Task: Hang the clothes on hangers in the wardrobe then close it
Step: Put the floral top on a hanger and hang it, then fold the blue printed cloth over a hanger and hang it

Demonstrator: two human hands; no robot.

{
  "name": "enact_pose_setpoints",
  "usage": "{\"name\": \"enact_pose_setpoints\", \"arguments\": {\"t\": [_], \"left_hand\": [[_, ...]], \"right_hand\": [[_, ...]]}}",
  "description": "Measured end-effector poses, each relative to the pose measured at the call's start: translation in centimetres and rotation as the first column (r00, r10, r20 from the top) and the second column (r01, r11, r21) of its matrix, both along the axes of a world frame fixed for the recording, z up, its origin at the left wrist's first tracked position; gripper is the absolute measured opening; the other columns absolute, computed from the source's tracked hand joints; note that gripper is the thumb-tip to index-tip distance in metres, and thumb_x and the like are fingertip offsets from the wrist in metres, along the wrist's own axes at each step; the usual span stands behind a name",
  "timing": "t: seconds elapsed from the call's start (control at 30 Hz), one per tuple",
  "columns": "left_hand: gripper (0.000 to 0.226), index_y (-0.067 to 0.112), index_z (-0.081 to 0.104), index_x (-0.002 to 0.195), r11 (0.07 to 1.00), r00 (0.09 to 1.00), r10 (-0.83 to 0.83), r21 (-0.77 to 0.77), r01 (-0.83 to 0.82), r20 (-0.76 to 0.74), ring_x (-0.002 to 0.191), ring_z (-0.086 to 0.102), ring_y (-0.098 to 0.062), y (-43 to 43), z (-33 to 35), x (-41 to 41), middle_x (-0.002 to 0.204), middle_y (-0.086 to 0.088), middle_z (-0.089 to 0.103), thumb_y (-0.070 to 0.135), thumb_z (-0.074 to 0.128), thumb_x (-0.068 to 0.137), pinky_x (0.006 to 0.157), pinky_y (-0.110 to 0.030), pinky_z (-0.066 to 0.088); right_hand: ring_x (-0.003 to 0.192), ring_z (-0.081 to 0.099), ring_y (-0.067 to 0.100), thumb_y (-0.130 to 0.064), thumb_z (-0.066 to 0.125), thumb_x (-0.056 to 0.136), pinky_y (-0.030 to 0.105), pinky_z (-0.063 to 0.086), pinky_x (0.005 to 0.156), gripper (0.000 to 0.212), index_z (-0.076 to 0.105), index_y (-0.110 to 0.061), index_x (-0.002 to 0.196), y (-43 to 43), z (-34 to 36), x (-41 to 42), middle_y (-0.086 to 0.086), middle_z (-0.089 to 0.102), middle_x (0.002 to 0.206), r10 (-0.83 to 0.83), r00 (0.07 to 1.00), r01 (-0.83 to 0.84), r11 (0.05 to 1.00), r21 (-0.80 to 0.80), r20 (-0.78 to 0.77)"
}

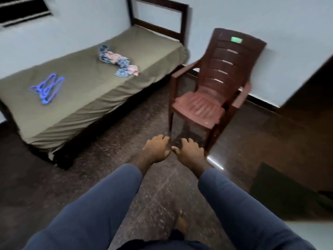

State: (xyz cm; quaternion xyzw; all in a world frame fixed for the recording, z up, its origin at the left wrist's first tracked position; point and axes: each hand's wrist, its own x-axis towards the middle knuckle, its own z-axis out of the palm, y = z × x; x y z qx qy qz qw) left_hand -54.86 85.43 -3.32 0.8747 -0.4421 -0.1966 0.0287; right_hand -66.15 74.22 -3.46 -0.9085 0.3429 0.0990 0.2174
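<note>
A person is standing in a small room and reaching both arms forward, wearing blue sleeves [100, 201]. The left hand [156, 149] and right hand [189, 152] are hovering side by side, palms down, over the dark speckled floor [100, 156]. Their thumbs are almost touching. Both hands are relaxed, with fingers loosely bent, and are grasping nothing.

A bed [86, 98] with an olive sheet is filling the left of the scene. A bunch of blue hangers [47, 88] is lying on its near left part. Well apart from them, further right along the bed, crumpled clothes [117, 61] in a blue and pink pattern are lying in a loose heap. A dark wooden headboard [158, 17] is standing at the far end, against a pale wall.

A brown plastic chair [216, 83] is standing to the right of the bed, just beyond the hands. A small green label [236, 40] is showing near the top of its backrest; its writing is too blurred to read.

A dark brown panel [310, 98] is taking up the right edge; I cannot tell what it is.
</note>
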Motion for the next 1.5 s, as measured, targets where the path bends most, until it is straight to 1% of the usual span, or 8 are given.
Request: {"name": "enact_pose_setpoints", "arguments": {"t": [0.3,0.47,0.6,0.83,1.0,1.23,1.37,1.5], "left_hand": [[0.061,0.018,0.035,0.147,0.951,0.951,0.308,-0.021,-0.309,-0.032,0.132,0.042,-0.029,1.0,-0.3,17.6,0.144,-0.009,0.039,0.044,0.051,0.095,0.104,-0.048,0.039],[0.059,0.019,0.036,0.145,0.918,0.919,0.394,-0.064,-0.392,0.011,0.128,0.043,-0.03,2.6,-1.8,30.1,0.14,-0.008,0.042,0.046,0.051,0.094,0.102,-0.046,0.041],[0.059,0.018,0.037,0.145,0.895,0.899,0.437,-0.101,-0.434,0.008,0.129,0.044,-0.031,3.9,-1.2,40.5,0.141,-0.01,0.043,0.044,0.053,0.094,0.103,-0.045,0.041],[0.056,0.015,0.04,0.142,0.894,0.897,0.44,-0.112,-0.434,0.035,0.128,0.045,-0.032,3.7,0.0,54.9,0.141,-0.012,0.043,0.041,0.054,0.095,0.103,-0.041,0.039],[0.055,0.019,0.039,0.144,0.896,0.907,0.422,-0.158,-0.414,0.016,0.128,0.045,-0.029,1.1,-0.4,63.6,0.142,-0.009,0.044,0.041,0.052,0.095,0.102,-0.045,0.041],[0.054,0.018,0.04,0.143,0.88,0.892,0.45,-0.153,-0.449,-0.028,0.127,0.046,-0.029,-4.5,-1.5,76.0,0.141,-0.008,0.045,0.04,0.053,0.096,0.101,-0.044,0.042],[0.054,0.017,0.042,0.142,0.857,0.87,0.491,-0.154,-0.491,-0.045,0.126,0.047,-0.03,-6.7,-1.7,83.0,0.139,-0.009,0.046,0.039,0.055,0.095,0.101,-0.044,0.043],[0.055,0.015,0.043,0.141,0.807,0.828,0.542,-0.184,-0.561,-0.148,0.127,0.047,-0.032,-7.6,-2.6,87.0,0.138,-0.011,0.047,0.036,0.059,0.093,0.102,-0.045,0.042]], "right_hand": [[0.13,0.045,0.031,-0.063,0.044,0.095,0.052,0.038,0.103,0.062,0.045,-0.019,0.138,-1.4,0.5,21.6,0.009,0.046,0.141,0.265,0.964,-0.265,0.964,-0.015,-0.011],[0.134,0.041,0.032,-0.062,0.045,0.095,0.052,0.035,0.106,0.064,0.04,-0.021,0.143,-0.7,-0.1,34.4,0.009,0.041,0.147,0.35,0.936,-0.351,0.936,-0.032,-0.03],[0.133,0.042,0.034,-0.063,0.047,0.093,0.052,0.035,0.106,0.062,0.043,-0.021,0.14,-0.7,0.8,44.9,0.009,0.042,0.144,0.352,0.934,-0.355,0.934,-0.049,-0.055],[0.132,0.043,0.035,-0.059,0.051,0.093,0.054,0.035,0.106,0.06,0.046,-0.018,0.137,-0.3,2.2,59.5,0.011,0.044,0.144,0.338,0.94,-0.338,0.941,-0.014,0.033],[0.134,0.042,0.033,-0.058,0.049,0.095,0.054,0.035,0.105,0.063,0.04,-0.018,0.144,-2.1,1.7,69.1,0.01,0.044,0.146,0.362,0.931,-0.362,0.932,-0.007,0.041],[0.124,0.049,0.034,-0.06,0.047,0.095,0.05,0.043,0.099,0.058,0.045,-0.016,0.134,-7.3,-0.7,82.5,0.01,0.05,0.134,0.381,0.922,-0.382,0.924,0.001,0.068],[0.131,0.045,0.035,-0.056,0.048,0.097,0.049,0.04,0.104,0.066,0.036,-0.013,0.145,-9.8,-1.4,90.0,0.014,0.045,0.144,0.387,0.919,-0.392,0.919,0.051,0.079],[0.131,0.046,0.037,-0.052,0.053,0.096,0.047,0.041,0.103,0.073,0.027,-0.012,0.151,-11.0,-2.2,94.7,0.016,0.044,0.147,0.343,0.935,-0.353,0.928,0.12,0.095]]}}
